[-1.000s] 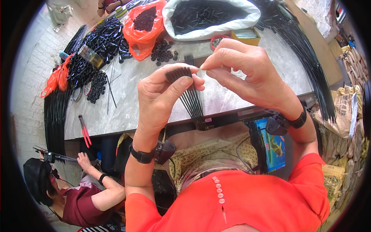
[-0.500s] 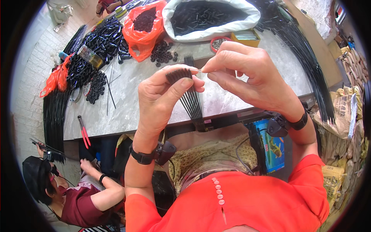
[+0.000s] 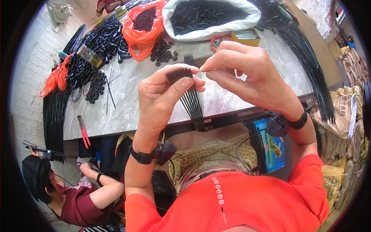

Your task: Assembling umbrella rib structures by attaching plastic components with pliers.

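Observation:
Several thin black rods [image 3: 192, 99] lie side by side in a flat fan, gripped between the thumb and fingers of my left hand [image 3: 160, 87]. Their upper ends stick out past my thumb, and the lower ends reach down over the table's near edge. Close beside them, my right hand [image 3: 247, 71] pinches a thin, pale, needle-like piece [image 3: 197, 70] between thumb and forefinger. That piece meets the rods at my left fingertips; whether it enters one of them I cannot tell. Another flat row of dark rods [image 3: 188, 59] shows on the table behind my left hand.
Beyond my hands stand a white sack [image 3: 170, 33] of black tubes, a red bag [image 3: 139, 48] of small black parts and a yellow box [image 3: 251, 40]. Red-handled pliers [image 3: 84, 133] lie at left. Long black rods [image 3: 309, 62] hang over the right edge. A co-worker [image 3: 79, 201] sits at lower left.
My right fingertips have moved slightly left, closer to the rods. My left hand keeps its grip almost unmoved. At lower left the co-worker's hands and the rods there have shifted.

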A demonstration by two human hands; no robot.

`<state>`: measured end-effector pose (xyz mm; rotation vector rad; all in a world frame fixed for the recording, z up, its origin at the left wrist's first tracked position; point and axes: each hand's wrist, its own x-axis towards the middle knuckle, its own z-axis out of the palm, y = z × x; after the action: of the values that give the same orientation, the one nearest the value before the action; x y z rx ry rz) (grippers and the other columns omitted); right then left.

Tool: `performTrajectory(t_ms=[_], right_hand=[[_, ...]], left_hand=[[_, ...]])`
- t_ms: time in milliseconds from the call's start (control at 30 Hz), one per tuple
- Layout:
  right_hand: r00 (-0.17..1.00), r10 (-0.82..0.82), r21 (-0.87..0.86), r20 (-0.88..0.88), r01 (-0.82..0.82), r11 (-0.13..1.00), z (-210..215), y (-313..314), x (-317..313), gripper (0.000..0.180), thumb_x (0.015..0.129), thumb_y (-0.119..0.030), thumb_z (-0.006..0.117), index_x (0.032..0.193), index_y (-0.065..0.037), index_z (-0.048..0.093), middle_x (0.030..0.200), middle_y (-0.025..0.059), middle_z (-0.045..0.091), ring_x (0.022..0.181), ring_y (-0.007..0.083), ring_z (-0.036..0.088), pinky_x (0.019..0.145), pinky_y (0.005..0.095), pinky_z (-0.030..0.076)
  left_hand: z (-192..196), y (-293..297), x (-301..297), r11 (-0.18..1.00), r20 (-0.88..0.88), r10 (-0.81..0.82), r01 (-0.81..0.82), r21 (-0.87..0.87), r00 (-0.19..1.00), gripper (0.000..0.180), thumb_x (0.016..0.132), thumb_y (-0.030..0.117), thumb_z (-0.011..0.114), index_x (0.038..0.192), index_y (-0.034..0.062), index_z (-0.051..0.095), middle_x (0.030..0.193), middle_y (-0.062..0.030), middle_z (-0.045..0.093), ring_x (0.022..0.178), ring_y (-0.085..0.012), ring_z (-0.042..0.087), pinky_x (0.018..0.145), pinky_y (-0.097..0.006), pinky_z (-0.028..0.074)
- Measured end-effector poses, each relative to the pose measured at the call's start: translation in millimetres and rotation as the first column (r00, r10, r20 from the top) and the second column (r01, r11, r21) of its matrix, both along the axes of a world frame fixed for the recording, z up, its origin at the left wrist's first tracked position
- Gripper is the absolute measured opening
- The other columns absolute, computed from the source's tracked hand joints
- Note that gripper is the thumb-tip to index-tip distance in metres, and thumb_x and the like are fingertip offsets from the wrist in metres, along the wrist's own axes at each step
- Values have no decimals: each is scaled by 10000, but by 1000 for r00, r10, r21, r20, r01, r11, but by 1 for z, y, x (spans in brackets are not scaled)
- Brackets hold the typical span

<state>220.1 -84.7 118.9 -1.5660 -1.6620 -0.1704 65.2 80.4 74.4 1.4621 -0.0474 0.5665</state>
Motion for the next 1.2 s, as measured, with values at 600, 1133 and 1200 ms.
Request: performTrajectory(t_ms=[600,1133,1200], right_hand=[[928,188,-101,-321,-231,968,8,13,8,137,924,-126,683,1024,-32,690,652,-10,637,595,23,532,530,224,398],[810,277,-63,-517,-359,931,8,23,9,129,907,-130,715,966,-16,706,673,-22,645,652,11,571,564,197,410],[823,273,-93,-498,-363,927,11,23,12,138,897,-144,725,950,-18,710,658,-29,633,638,7,553,555,200,397]], left_hand=[[0,3,0,1000,-41,-1,1,4,999,204,944,49,678,1118,-57,696,946,-129,738,865,-173,712,814,-303,576],[3,3,1,999,-55,-33,34,24,998,156,934,22,682,1071,-44,719,922,-115,740,867,-160,704,802,-290,566],[4,1,1,999,-62,-33,34,25,998,154,933,22,685,1067,-44,720,922,-114,740,869,-160,704,804,-290,566]])
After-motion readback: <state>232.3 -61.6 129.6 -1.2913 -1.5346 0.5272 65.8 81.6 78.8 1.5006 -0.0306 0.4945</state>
